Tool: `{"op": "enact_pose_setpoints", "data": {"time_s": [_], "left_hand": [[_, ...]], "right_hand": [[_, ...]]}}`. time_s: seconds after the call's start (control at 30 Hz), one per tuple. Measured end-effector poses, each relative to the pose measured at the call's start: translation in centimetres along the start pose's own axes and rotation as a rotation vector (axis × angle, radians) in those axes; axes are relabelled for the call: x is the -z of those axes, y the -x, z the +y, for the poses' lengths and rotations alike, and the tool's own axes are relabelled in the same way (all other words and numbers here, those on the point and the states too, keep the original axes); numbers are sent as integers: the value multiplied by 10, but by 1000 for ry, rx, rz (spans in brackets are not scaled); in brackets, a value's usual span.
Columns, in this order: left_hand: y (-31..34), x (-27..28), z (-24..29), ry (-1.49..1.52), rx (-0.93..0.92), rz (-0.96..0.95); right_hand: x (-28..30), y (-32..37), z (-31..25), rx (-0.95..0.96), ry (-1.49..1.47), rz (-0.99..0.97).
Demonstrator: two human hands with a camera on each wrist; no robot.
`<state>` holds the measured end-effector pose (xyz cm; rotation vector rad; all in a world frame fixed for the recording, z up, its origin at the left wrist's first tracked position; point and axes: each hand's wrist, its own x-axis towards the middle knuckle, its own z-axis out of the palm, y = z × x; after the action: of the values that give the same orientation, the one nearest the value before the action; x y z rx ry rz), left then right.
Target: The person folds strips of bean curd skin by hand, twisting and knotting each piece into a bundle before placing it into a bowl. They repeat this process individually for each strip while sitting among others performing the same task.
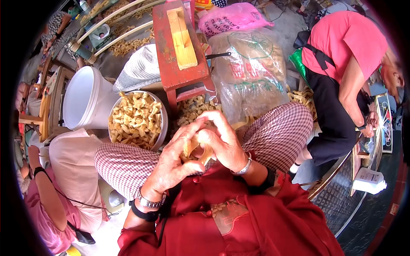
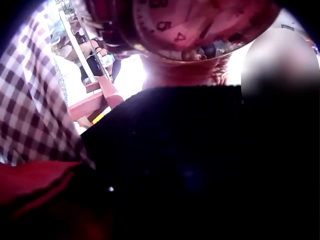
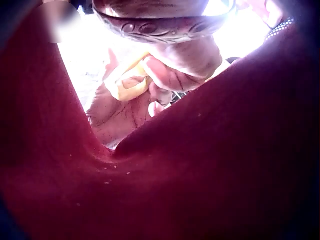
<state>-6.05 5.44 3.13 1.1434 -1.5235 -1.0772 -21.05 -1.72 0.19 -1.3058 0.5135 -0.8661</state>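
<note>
Near red shirt (image 1: 282, 222), looped yellow strip (image 3: 129, 93) between left grip (image 1: 171, 158) and right grip (image 1: 226, 147), pinched by both

From the head, looks widely forward and down over left hand (image 1: 168, 162) and right hand (image 1: 224, 147). From left wrist, peers closely past a watch (image 2: 200, 25); from right, past a bracelet (image 3: 165, 30). Shares checked trousers (image 2: 25, 95) between 2 views, head and left; shares a yellow strip (image 3: 131, 92) between head and right.
</note>
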Motion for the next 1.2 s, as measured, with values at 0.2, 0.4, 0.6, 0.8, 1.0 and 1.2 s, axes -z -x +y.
{"op": "enact_pose_setpoints", "data": {"time_s": [0.2, 0.4, 0.6, 0.8, 1.0, 1.2], "left_hand": [[2, -4, -6, -27, 137, 76], [3, -6, -18, 167, 251, 147], [5, -5, -22, 659, 399, 228], [-4, -4, -8, 855, 564, 139], [-2, 0, -21, 974, 472, 46], [5, 22, -5, 1118, 317, 219]], "right_hand": [[5, 1, 2, -177, -140, -34], [4, 0, -3, -257, -126, -55], [5, 1, 10, 43, 349, -20], [21, 1, -2, -220, 352, -196], [29, 2, 15, 22, 380, -105], [65, 12, -22, -113, 345, 65]]}}
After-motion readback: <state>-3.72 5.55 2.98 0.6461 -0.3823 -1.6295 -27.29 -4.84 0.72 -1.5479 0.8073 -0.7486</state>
